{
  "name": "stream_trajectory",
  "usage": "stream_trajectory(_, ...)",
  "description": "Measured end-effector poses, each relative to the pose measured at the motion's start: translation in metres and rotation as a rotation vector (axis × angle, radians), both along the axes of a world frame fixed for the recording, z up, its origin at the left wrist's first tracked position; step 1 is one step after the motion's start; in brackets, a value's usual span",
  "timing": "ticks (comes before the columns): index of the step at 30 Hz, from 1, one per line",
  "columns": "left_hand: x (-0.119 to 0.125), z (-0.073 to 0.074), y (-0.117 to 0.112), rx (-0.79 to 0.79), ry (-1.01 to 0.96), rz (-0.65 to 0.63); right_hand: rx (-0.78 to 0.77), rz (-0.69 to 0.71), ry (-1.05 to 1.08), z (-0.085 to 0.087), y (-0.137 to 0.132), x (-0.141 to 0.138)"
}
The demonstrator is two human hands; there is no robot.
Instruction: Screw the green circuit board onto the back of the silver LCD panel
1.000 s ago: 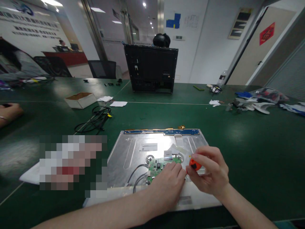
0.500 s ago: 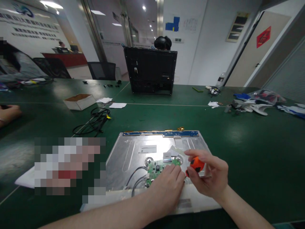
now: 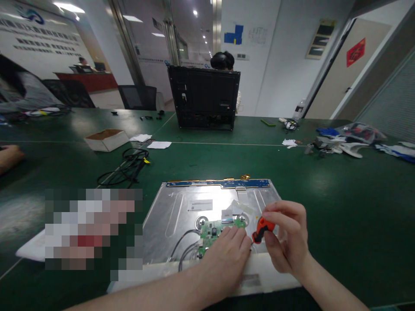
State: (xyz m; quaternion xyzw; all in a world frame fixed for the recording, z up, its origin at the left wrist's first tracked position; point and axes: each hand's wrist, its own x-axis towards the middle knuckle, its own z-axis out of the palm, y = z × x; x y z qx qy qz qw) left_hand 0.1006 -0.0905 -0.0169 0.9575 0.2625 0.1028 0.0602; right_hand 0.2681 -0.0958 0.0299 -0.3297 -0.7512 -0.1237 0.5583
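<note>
A green circuit board (image 3: 212,233) lies on the metal back of a flat display panel (image 3: 168,216). My left hand (image 3: 228,255) rests over the board's right part, fingers bent and pressed together. Its fingertips and thumb are hidden, so I cannot make out what they grip. My right hand (image 3: 288,235) pinches an orange and black screwdriver (image 3: 263,229) between thumb and fingers. The tool tilts down toward my left fingertips, and its tip is mostly hidden there. Dark cables (image 3: 186,244) run from the board's left side. A blue strip board (image 3: 217,183) lines the panel's far edge.
A black cable coil (image 3: 128,166) and an open cardboard box (image 3: 106,140) lie left. Across the table stands a black monitor housing (image 3: 204,97) with a person behind it. Gloves and plastic bags (image 3: 359,131) lie far right. Another person's hand (image 3: 11,157) shows at far left.
The screwdriver has tilted, so more of its side now shows. The fingers of my right hand have shifted round its handle. My left hand stays in place over the board.
</note>
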Motion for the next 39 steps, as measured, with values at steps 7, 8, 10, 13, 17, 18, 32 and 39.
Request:
stream_trajectory(7,0.000,-0.006,0.001,-0.050,-0.049,-0.012,0.050,0.022,0.001,0.009,0.000,-0.008)
stream_trajectory(8,0.000,-0.005,0.001,-0.056,-0.048,-0.008,0.045,0.048,-0.007,0.009,0.000,-0.008)
stream_trajectory(10,0.000,-0.001,0.000,-0.061,-0.044,-0.008,0.020,0.105,-0.014,0.009,0.000,-0.007)
stream_trajectory(13,0.001,0.004,0.000,-0.051,-0.021,-0.016,-0.029,0.188,0.005,0.006,0.001,-0.004)
stream_trajectory(17,0.001,0.003,0.001,-0.040,-0.007,-0.017,-0.042,0.251,0.034,0.004,0.004,-0.002)
stream_trajectory(18,0.001,0.002,0.002,-0.042,-0.006,-0.019,-0.041,0.249,0.041,0.004,0.005,-0.002)
stream_trajectory(32,0.000,0.006,0.002,-0.077,0.036,-0.019,-0.117,0.260,0.040,-0.002,0.003,0.000)
stream_trajectory(39,-0.001,0.009,0.002,-0.070,0.009,-0.011,-0.113,0.163,-0.056,0.004,-0.001,0.001)
